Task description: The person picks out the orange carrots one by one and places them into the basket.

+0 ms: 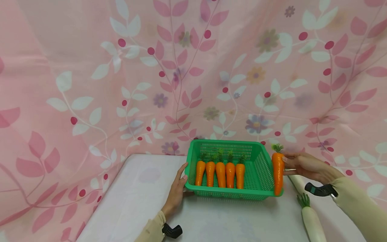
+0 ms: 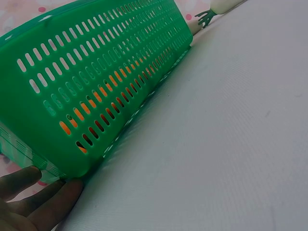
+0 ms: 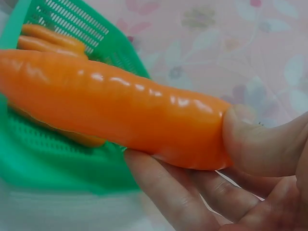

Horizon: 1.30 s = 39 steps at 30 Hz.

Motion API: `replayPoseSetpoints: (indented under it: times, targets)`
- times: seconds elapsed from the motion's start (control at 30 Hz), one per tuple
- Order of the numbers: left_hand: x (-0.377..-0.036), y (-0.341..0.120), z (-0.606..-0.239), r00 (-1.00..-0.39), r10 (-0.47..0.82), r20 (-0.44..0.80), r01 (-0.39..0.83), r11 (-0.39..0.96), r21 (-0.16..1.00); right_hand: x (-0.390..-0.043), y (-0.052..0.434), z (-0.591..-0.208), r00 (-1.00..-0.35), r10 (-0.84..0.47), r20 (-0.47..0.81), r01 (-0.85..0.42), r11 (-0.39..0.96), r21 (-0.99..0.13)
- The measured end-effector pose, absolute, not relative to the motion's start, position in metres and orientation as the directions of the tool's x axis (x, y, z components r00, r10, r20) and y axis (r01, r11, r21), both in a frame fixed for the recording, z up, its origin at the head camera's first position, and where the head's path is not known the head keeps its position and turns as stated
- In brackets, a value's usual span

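My right hand (image 1: 306, 166) pinches an orange carrot (image 1: 278, 173) with a leafy green top between thumb and fingers. The carrot hangs upright by the right end of a green plastic basket (image 1: 223, 193), above its rim. In the right wrist view the same carrot (image 3: 120, 108) crosses in front of the basket (image 3: 110, 180). Inside the basket several carrots (image 1: 220, 174) lie side by side toward the left, leafy ends to the back. My left hand (image 1: 175, 193) rests against the basket's left end; in the left wrist view its fairly straight fingers (image 2: 53, 202) touch the lower corner.
Two white radishes, one (image 1: 312, 222) with a green stem tuft and another (image 1: 297, 183) partly hidden behind the right hand, lie right of the basket. A white cloth covers the table (image 1: 145, 181). A pink floral curtain (image 1: 193, 84) hangs behind it.
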<state>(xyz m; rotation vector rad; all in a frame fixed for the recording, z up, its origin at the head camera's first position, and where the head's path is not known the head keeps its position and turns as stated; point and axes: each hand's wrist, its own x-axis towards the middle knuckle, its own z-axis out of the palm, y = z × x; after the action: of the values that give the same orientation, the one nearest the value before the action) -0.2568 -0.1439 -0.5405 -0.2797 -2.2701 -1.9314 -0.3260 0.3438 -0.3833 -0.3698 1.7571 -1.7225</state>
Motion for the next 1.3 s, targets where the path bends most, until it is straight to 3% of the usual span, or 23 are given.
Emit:
replayPoseSetpoints:
  times: [0.63, 0.93, 1.3]
  targets:
    - [-0.256, -0.144, -0.537, -0.977, 0.053, 0.205, 0.210, 0.148, 0.966, -0.343, 0.302, -0.382, -0.763, -0.598, -0.247, 0.174, 0.179, -0.968]
    - [-0.255, -0.144, -0.535, -0.977, 0.067, 0.201, 0.209, 0.149, 0.967, -0.350, 0.286, -0.387, -0.805, -0.533, -0.260, 0.140, 0.255, -0.957]
    - [-0.256, -0.146, -0.539, -0.974, 0.060, 0.217, 0.224, 0.156, 0.962, -0.354, 0.272, -0.399, -0.790, -0.556, -0.257, 0.154, 0.226, -0.962]
